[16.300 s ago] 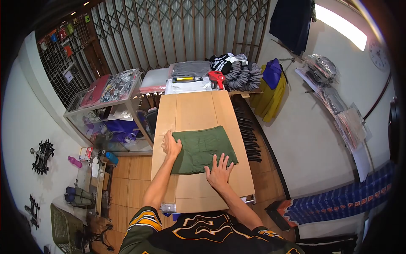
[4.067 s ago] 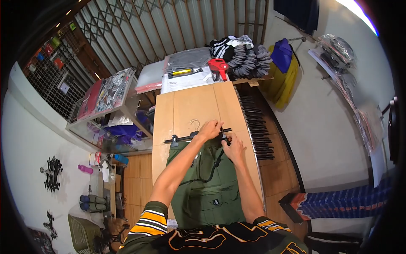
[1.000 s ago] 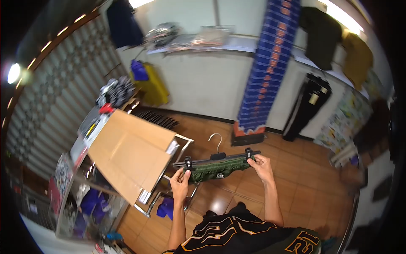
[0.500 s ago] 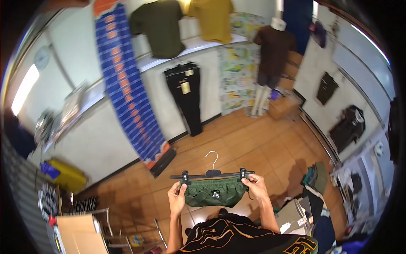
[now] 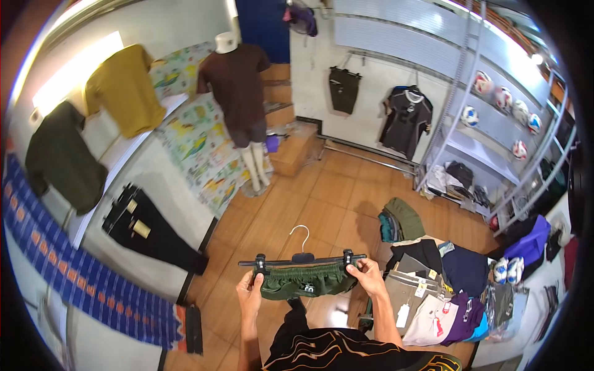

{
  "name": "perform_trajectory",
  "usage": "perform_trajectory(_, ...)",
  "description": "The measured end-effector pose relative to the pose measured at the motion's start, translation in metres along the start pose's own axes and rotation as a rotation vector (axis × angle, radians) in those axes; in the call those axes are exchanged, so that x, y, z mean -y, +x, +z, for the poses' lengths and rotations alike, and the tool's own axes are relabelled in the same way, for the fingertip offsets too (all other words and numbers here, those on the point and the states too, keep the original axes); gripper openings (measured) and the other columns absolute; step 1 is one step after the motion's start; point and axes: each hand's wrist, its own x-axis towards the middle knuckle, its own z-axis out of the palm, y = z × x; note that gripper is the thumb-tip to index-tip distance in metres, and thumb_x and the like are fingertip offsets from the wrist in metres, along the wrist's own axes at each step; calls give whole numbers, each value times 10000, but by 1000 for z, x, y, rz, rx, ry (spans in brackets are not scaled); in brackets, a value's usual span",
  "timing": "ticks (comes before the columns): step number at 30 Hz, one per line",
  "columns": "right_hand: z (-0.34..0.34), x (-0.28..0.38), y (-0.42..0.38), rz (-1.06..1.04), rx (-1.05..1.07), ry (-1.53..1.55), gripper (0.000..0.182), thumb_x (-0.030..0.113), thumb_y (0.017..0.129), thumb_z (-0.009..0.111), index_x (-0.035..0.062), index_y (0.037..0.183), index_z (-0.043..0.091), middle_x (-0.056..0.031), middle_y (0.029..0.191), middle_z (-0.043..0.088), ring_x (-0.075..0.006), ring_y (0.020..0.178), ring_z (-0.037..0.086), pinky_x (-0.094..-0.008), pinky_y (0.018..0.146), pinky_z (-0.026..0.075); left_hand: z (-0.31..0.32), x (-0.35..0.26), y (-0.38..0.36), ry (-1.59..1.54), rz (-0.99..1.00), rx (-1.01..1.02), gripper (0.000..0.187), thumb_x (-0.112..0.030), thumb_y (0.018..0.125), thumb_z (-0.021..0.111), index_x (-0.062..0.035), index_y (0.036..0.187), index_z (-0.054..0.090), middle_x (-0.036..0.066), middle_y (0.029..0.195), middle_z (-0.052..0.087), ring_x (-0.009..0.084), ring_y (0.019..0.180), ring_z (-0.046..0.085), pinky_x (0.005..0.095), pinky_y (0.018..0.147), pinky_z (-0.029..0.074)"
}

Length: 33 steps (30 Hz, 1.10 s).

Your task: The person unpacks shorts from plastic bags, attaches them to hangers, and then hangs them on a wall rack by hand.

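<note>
A pair of dark green shorts (image 5: 309,283) with a gathered elastic waistband hangs from a black clip hanger (image 5: 302,260) with a silver hook. My left hand (image 5: 250,290) grips the waistband's left end just below one clip, thumb in front. At the other end my right hand (image 5: 367,277) pinches the waistband beside the second clip. Both clips sit over the waistband at its ends. A small pale logo marks the front of the shorts, which hang in folds, foreshortened from above.
Folded clothes (image 5: 427,315) with tags are piled at the right. Beyond the tiled floor (image 5: 328,185) stands a mannequin (image 5: 238,93) in a brown shirt. A metal rack (image 5: 482,154) with several balls is at the far right. Black trousers (image 5: 151,232) hang on the left wall.
My view has swung to the right, bringing the ball rack and clothes pile into fuller sight. Both hands keep hold of the shorts on the hanger.
</note>
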Motion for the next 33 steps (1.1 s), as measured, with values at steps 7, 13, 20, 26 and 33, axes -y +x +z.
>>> perform_trajectory(7,8,36,91,26,-255,52,111,75,852,751,32,894,658,61,819,574,-42,733,472,-228,669,398,66,13,158,63,-19,201,230,-144,947,649,55,1061,661,-12,871,637,50,774,529,212,689,416)
perform_trajectory(13,8,52,175,-43,-387,79,146,84,833,773,40,896,648,74,797,512,-44,726,428,-206,673,363,123,13,280,55,-25,350,248,-144,947,651,59,1089,652,8,902,659,56,793,557,213,711,446)
perform_trajectory(20,-13,36,270,-100,-478,96,276,18,833,742,55,1086,640,55,941,629,-59,850,549,-225,780,445,187,25,387,42,-50,460,286,-144,950,649,70,1139,633,30,944,670,71,819,580,223,739,470)
perform_trajectory(26,-40,45,388,-116,-484,98,254,7,819,753,61,1050,661,58,915,648,-47,812,562,-217,735,459,254,38,483,18,16,442,308,-95,924,675,62,1178,599,64,1006,683,97,877,614,240,804,487)
perform_trajectory(33,-68,87,543,-135,-425,91,255,26,807,782,46,1025,651,25,846,653,-48,727,570,-208,637,462,315,62,605,-57,38,369,283,-96,895,710,71,1112,639,63,979,682,101,861,620,241,779,502)
